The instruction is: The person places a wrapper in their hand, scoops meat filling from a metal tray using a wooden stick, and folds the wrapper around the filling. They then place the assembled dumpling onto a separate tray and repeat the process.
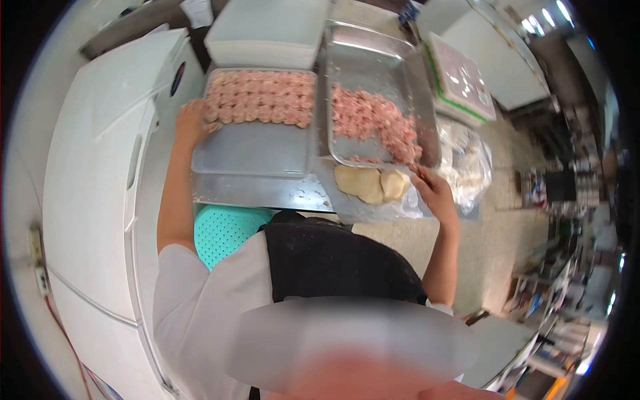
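Observation:
My left hand (192, 122) is at the left edge of a flat plastic tray (253, 150), fingers closed around a small meat-filled dumpling (213, 127). Rows of similar pink, meat-topped dumplings (260, 98) fill the far half of that tray. My right hand (435, 191) is closed at the near right corner of a deep metal pan (363, 57). Minced meat (377, 120) lies in the pan, some of it against my right fingertips; whatever they grip is too small and blurred to make out. Just left of this hand, pale round dough wrappers (360, 183) lie in overlapping stacks on plastic.
Stacked white trays (267, 37) stand behind the dumpling tray. To the right are a green-edged lidded container (460, 77) and a clear plastic bag (467, 163). A white freezer (100, 167) flanks my left arm. Below the metal table edge sits a turquoise perforated stool (227, 233).

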A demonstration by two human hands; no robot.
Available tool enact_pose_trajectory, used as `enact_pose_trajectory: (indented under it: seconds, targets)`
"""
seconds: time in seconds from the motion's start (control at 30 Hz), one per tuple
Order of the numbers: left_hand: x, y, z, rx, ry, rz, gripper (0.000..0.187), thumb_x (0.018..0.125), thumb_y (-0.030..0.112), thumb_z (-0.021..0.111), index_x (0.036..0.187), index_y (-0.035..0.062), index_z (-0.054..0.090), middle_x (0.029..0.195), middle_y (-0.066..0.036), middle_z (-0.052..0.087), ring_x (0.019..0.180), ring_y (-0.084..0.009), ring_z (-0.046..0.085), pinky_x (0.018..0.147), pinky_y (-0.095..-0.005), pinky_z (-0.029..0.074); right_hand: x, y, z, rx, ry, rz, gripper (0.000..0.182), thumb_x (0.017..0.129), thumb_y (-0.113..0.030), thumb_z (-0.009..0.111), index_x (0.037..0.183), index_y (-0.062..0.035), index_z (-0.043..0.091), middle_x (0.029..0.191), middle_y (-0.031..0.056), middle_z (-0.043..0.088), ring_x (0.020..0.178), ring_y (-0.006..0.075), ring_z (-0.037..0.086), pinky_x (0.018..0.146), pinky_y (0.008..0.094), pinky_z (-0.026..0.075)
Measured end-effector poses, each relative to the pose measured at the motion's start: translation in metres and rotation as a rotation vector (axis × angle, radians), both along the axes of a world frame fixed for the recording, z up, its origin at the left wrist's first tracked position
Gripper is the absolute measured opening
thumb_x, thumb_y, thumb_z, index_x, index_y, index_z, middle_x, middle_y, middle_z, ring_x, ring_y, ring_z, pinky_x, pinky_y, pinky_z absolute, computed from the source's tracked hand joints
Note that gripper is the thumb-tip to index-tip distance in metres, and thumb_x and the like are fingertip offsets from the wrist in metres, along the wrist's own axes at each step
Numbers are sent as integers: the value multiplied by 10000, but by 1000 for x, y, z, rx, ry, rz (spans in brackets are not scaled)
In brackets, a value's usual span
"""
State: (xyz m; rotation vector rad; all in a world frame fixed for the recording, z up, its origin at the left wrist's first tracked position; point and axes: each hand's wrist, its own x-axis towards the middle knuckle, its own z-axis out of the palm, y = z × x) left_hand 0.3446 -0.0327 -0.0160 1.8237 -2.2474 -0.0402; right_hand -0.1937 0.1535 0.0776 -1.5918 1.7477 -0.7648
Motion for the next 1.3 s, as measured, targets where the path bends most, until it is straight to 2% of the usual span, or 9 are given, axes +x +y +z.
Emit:
enact_pose_trajectory:
  seconds: [0.13,0.2,0.37,0.57,0.73,0.83,0.9,1.0,1.3]
  targets:
    - [-4,-8,-29,-152,-23,6,606,643,328,799,1102,26,543,1138,-160,576,1111,-354,513,952,-435,395,-37,-20,16,3,462,238,261,913,-256,545,1050,-64,656,930,215,649,868,379,619,748,422,490]
    - [1,-15,-42,-197,-75,11,603,648,320,796,1105,22,540,1153,-168,573,1121,-352,511,955,-431,394,-53,-35,32,63,901,240,224,860,-243,568,815,-57,684,800,184,659,779,369,638,700,464,498]
    - [-28,8,-24,-244,-173,38,601,719,293,761,1208,41,519,1183,-173,577,1135,-343,507,965,-457,373,-60,-70,1,-195,1155,194,141,753,-170,596,678,-80,675,706,142,656,692,300,662,586,418,511]
    - [-196,109,44,238,744,-151,303,794,195,720,1061,85,630,1050,-66,633,902,-178,603,765,-311,471,-41,-53,-12,-308,964,564,95,710,-112,598,674,-84,682,661,112,653,646,257,671,536,380,519]
    - [-287,149,9,519,712,-333,289,810,147,704,1074,53,636,981,-86,646,836,-195,624,733,-307,497,-83,-112,15,-397,1021,427,91,702,-94,599,680,-63,682,668,120,657,651,267,675,547,368,524]
    - [-321,160,-16,424,603,-245,290,802,107,696,1079,38,642,1002,-109,632,843,-211,625,742,-319,501,-74,-105,-32,-480,913,537,95,707,-107,597,679,-72,681,673,125,653,649,275,669,557,380,524]
    - [-337,165,-26,45,573,-198,229,788,114,701,997,31,660,959,-122,618,847,-289,604,783,-376,487,-70,-85,-34,-460,870,622,94,708,-113,598,673,-75,678,675,127,650,650,277,667,554,388,521]
    - [-335,168,-37,296,855,-33,190,795,101,690,964,19,662,929,-132,620,832,-298,604,757,-366,494,-84,-81,-19,-362,796,796,95,705,-124,602,666,-78,675,663,129,642,661,279,666,558,402,518]
    - [-334,173,-6,77,766,19,75,824,59,648,875,3,645,845,-110,639,711,-209,610,642,-295,495,-86,-93,-15,-515,751,866,120,699,-152,612,650,-70,685,650,145,645,642,286,665,558,393,512]
